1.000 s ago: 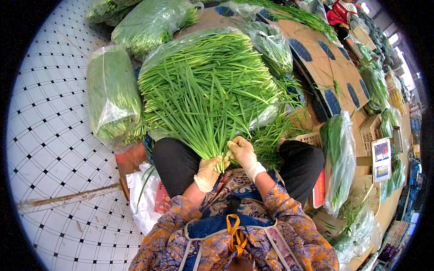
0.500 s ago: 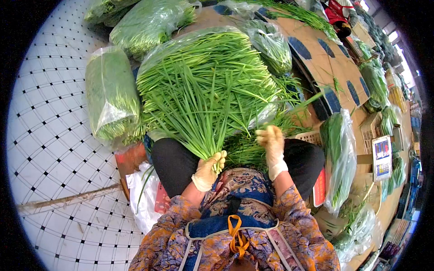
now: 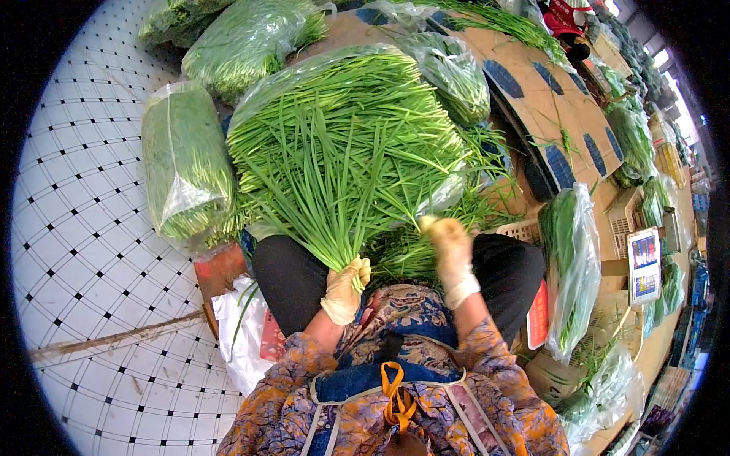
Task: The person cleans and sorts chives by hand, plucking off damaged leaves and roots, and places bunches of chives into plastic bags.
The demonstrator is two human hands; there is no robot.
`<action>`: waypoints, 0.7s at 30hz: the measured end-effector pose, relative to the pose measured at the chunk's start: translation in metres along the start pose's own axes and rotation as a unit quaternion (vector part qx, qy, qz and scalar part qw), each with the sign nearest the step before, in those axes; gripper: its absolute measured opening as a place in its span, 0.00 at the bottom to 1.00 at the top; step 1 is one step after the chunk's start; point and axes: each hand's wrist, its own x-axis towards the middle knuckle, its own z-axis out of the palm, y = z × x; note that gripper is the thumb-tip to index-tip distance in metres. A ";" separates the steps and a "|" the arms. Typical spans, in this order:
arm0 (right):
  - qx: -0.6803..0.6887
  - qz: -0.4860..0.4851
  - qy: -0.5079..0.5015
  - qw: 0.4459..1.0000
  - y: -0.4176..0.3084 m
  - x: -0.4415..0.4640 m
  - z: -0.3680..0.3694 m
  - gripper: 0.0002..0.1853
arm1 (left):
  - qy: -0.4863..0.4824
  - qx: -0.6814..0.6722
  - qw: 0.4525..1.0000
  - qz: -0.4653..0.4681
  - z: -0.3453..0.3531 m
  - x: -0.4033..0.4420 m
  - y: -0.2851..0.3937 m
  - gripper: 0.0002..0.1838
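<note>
My left hand (image 3: pixel 344 292), in a pale glove, is closed around the lower ends of a bunch of garlic chives (image 3: pixel 328 194). Their long green leaves fan out forward over a big pile of chives (image 3: pixel 357 83) in an opened clear plastic bag. My right hand (image 3: pixel 450 247), gloved too, hovers to the right of the bunch, apart from it. Motion smears its fingers, so their grip is unclear. Beneath and beyond that hand, loose chive leaves (image 3: pixel 399 257) lie in a heap between my knees and the pile.
Bagged chives stand at the left (image 3: pixel 186 159) and behind the pile (image 3: pixel 255 45). On the right are another long bag of greens (image 3: pixel 566 273), a scale display (image 3: pixel 644 266) and cardboard with blue patches (image 3: pixel 544 114). A white plastic bag (image 3: pixel 239 334) lies by my left knee.
My right hand has moved slightly left, toward the bunch. A long leaf that stretched out to its right no longer shows there. My left hand has shifted slightly left, still holding the chives.
</note>
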 end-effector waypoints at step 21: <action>-0.418 -0.203 -0.189 0.865 0.013 -0.010 0.033 0.08 | -0.075 -0.098 0.989 -0.083 0.030 0.030 0.012 0.11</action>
